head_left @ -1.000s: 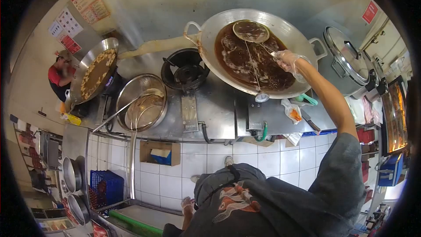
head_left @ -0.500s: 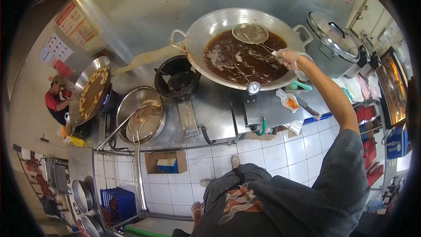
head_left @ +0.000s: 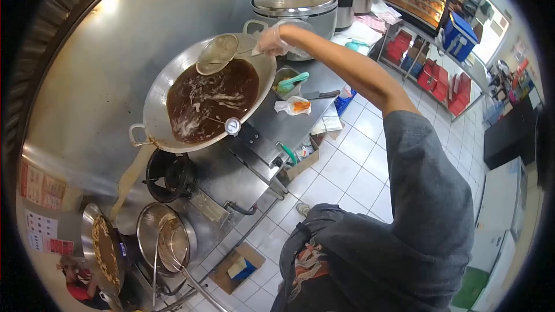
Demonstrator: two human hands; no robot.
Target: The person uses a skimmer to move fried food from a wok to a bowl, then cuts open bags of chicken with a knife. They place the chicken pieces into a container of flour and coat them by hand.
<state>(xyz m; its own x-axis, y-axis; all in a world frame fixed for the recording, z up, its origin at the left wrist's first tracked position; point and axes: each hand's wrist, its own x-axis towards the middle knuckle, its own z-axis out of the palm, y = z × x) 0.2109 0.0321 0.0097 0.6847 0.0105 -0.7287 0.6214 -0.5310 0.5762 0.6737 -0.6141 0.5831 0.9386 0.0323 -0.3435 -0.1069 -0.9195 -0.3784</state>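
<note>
My right hand (head_left: 272,41), in a clear plastic glove, is closed around the handle of a round mesh skimmer (head_left: 217,52). The skimmer's head is tilted over the far right inner side of a large two-handled metal wok (head_left: 156,104). Dark brown liquid (head_left: 213,95) with pale streaks of foam fills the wok's bottom. A dial thermometer (head_left: 232,126) rests at the near rim, its stem reaching over the liquid. My left hand is out of view.
A big lidded pot (head_left: 295,11) stands behind my hand. A knife (head_left: 322,95), a small container (head_left: 285,76) and stained paper (head_left: 292,106) lie right of the wok. Left are a burner (head_left: 167,176), a steel bowl (head_left: 144,222), another wok (head_left: 88,215) and a person (head_left: 78,289).
The view has swung right and tilted. Within the wok, the skimmer has shifted toward the right rim and tipped up. The left hand, earlier partly seen low down, has left the view.
</note>
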